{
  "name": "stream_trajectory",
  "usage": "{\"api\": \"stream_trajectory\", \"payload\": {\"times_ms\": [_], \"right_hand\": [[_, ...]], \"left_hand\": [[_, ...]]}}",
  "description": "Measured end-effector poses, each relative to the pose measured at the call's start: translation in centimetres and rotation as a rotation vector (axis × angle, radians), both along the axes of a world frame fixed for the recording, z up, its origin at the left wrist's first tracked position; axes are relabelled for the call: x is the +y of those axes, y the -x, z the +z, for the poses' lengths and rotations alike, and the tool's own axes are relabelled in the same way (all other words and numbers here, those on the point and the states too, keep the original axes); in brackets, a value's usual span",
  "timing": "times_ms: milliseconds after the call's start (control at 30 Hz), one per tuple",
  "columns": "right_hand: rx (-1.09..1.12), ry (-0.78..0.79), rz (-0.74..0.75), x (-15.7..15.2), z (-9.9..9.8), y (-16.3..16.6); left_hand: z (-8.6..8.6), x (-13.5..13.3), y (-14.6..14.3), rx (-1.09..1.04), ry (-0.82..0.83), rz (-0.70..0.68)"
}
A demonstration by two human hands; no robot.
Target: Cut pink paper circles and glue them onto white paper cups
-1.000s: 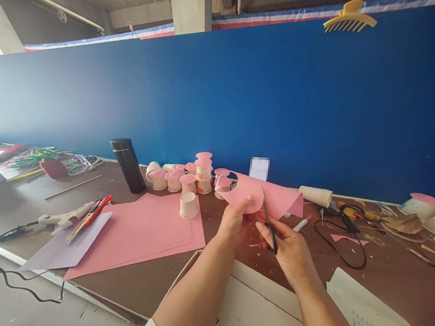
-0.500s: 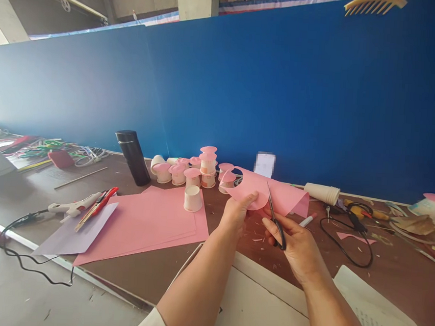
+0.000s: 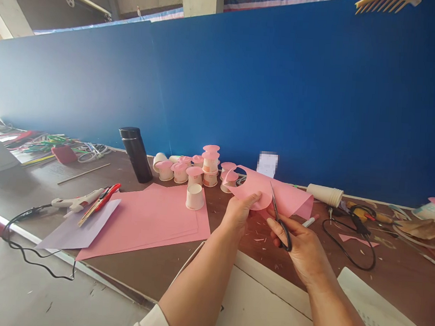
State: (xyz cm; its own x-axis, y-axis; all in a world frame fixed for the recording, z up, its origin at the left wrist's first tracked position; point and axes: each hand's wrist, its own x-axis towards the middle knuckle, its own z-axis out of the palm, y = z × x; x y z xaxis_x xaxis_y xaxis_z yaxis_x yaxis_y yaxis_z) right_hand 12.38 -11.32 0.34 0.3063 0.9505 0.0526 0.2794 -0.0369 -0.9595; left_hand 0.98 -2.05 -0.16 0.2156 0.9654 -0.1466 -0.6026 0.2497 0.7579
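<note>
My left hand (image 3: 241,211) pinches a sheet of pink paper (image 3: 292,197) by its lower edge, thumb on top. A rounded notch shows at the sheet's left end, and the far right part curls over. Black-handled scissors (image 3: 282,226) are in my right hand (image 3: 297,241), with fingers through the handles. Their blades point up and away, around the pink paper just right of my left thumb. Behind the hands stand several paper cups (image 3: 209,177) with pink paper discs on top. A plain white paper cup (image 3: 195,197) sits on flat pink sheets (image 3: 143,222).
To the left lie a hot glue gun (image 3: 77,201), a red utility knife (image 3: 102,200) and a pale lilac sheet (image 3: 77,230). A black flask (image 3: 135,155) stands behind them. Nested paper cups (image 3: 325,194), a marker (image 3: 309,221) and a black cable (image 3: 347,267) lie right.
The view has shifted slightly, so everything sits a little differently in the picture. Both hands keep their hold on paper and scissors, with hardly any movement between them.
</note>
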Motion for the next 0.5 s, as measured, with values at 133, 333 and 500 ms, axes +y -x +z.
{"api": "stream_trajectory", "payload": {"times_ms": [133,333,500], "right_hand": [[-0.046,-0.006,-0.001,-0.02,0.16,-0.02],[-0.008,-0.006,-0.007,-0.12,0.26,0.09],[-0.007,0.005,-0.005,-0.14,0.32,0.07]], "left_hand": [[-0.44,0.31,-0.12,0.010,-0.002,0.002],[-0.24,0.22,0.03,0.022,-0.008,-0.006],[0.05,0.10,0.16,0.029,-0.014,0.005]]}}
